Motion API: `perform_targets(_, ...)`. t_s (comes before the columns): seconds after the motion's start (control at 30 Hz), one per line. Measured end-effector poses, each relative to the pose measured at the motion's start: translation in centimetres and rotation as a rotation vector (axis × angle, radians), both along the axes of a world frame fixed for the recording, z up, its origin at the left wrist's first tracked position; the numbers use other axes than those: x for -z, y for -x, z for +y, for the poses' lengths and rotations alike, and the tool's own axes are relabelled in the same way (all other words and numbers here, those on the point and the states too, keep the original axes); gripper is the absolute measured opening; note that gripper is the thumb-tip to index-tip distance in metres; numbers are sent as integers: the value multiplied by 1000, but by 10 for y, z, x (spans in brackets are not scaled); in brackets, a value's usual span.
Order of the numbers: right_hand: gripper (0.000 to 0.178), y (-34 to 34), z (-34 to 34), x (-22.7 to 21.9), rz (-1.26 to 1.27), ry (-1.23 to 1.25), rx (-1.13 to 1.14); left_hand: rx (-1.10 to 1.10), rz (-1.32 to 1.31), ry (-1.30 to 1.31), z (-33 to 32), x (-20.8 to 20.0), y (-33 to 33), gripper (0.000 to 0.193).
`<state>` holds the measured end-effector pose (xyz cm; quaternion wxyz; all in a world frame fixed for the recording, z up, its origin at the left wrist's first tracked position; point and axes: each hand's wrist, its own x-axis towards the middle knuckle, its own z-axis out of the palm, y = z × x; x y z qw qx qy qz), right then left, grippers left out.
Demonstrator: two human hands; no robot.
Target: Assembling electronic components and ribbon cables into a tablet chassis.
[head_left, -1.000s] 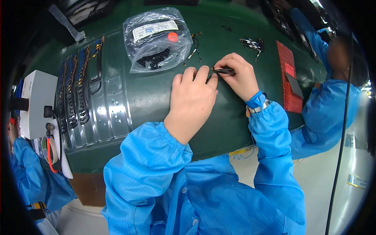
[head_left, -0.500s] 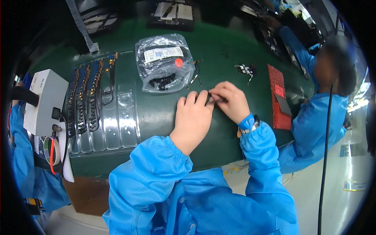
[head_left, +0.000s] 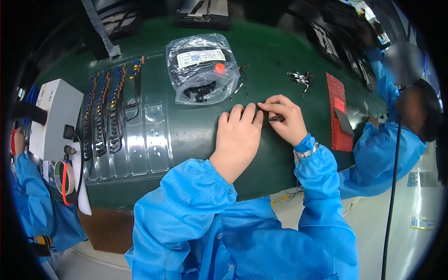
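Note:
Over the middle of the green table (head_left: 193,128), my left hand (head_left: 238,136) is closed, its fingers bent down and its fingertips close to those of my right hand (head_left: 288,120). Whatever the left fingers hold is hidden beneath them. My right hand is closed around a short black pointed tool (head_left: 276,118), probably tweezers, which sticks out below its index finger. Its thumb and fingertip also pinch near a tiny dark piece, too small to name. Beyond the hands lies a clear plastic bag (head_left: 203,70) of small black parts, with a white label and an orange-red round sticker.
A clear ribbed tray (head_left: 149,135) with rows of black cables (head_left: 114,112) lies left, beside a white box-shaped device (head_left: 55,119) and tape roll (head_left: 65,177). Small black-and-white parts (head_left: 301,80) and a red bubble-wrap pouch (head_left: 340,116) lie right. A co-worker's blue sleeve (head_left: 389,156) is beyond.
The view has shifted slightly. My fingertips have drawn a little apart, and the black tool now shows more plainly in my right hand, pointing toward the left hand.

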<state>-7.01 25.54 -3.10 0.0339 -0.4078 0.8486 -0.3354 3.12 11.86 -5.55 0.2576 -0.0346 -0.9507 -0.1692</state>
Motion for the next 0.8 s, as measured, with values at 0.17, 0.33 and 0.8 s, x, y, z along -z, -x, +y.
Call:
perform_targets(0.17,26,5,1,-3,-98,95,96,1,-45,25,1,-6,-1,35)
perform_targets(0.33,14,10,-7,-4,-23,66,54,6,-37,24,0,-5,-2,34)
perform_targets(0.8,18,26,-1,4,87,48,-144,20,-43,12,-2,-7,-3,33)
